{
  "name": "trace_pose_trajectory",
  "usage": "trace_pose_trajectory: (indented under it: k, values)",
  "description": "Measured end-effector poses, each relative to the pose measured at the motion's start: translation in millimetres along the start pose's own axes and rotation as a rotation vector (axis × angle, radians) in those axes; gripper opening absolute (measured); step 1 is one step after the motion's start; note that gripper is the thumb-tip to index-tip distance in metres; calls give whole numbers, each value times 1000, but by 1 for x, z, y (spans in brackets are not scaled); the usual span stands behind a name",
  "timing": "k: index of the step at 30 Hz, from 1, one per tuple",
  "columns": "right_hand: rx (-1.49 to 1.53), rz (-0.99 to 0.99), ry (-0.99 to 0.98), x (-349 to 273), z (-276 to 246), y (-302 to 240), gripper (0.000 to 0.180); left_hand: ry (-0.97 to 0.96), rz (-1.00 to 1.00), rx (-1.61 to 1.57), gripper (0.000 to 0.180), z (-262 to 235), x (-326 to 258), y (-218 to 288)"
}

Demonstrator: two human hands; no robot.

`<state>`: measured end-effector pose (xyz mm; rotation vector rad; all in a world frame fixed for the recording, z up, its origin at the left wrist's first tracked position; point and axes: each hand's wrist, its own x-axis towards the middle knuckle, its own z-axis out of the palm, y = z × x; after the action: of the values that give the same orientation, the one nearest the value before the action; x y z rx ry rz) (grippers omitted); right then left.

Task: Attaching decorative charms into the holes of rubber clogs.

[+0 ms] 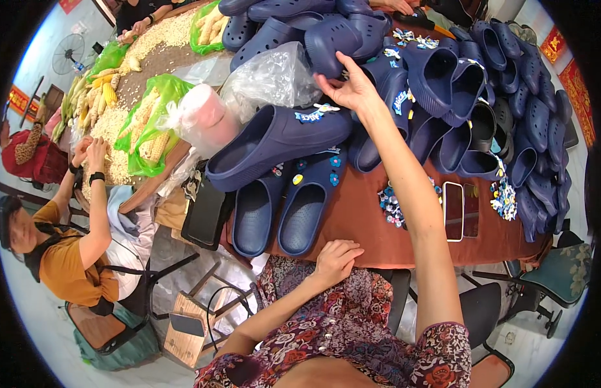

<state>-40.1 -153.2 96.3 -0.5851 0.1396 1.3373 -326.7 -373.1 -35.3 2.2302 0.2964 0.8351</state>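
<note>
Toward the far side of the brown-covered worktop, beside a clear plastic bag, was a dark blue clog. The right hand met it, fingers parted, grip unclear; the left hand's lay loosely extended.

Lettered charms on navy clogs, red signs at the edges

A white-and-blue charm with a short word in capital letters stood on the upper of the large navy clog at the middle, and a similar lettered charm, set aslant, sat on a second navy clog farther right. At the far right hung a red sign with gold figures and, below it, a longer red banner with gold marks; a smaller red sign with yellowish marks showed at the left. The marks on these three were too unclear to read.
</note>
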Motion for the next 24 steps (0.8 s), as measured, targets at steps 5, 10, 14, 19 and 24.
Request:
trace_pose_trajectory:
  k: [5,10,14,19,24]
  values:
    - [22,32,-45,-4,-16,-21,58,0,19,-12,28,4,0,0]
    - [-289,-108,16,-51,-12,-7,46,-1,-7,9,29,1,-1,-1]
    - [-373,-172,-81,-125,-25,10,37,-11,-10,12,31,-1,-1,-1]
    - [-492,-332,26,-223,-70,8,45,-23,-19,-13,31,-1,1,0]
    - [-687,-357,79,-274,-175,-33,58,78,-329,-364,24,-11,7,13]
